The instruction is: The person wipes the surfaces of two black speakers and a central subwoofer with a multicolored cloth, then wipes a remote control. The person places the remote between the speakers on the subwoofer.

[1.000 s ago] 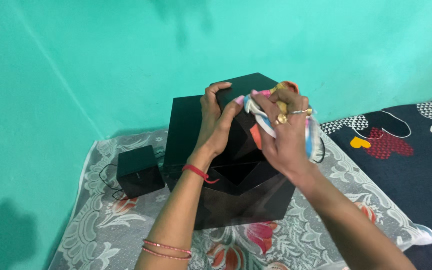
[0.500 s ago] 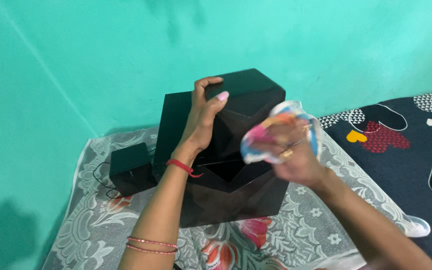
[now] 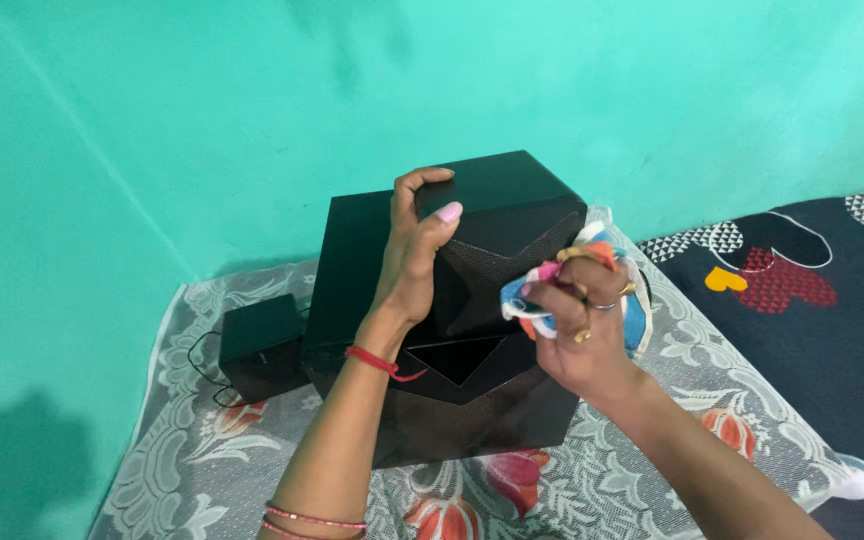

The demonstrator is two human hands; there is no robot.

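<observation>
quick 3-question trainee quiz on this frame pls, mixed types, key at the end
1. True or false: the left hand grips the small black box on top of the large black box.
2. The right hand holds: A) a multicoloured cloth B) a brush C) nothing.
3. What lies to the left of the large black box, on the floral lace cover?

Key: 1 true; 2 A; 3 another small black box with a cable.

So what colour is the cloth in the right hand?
Multicoloured: white, blue, pink and orange cloth, seen in the head view.
</observation>
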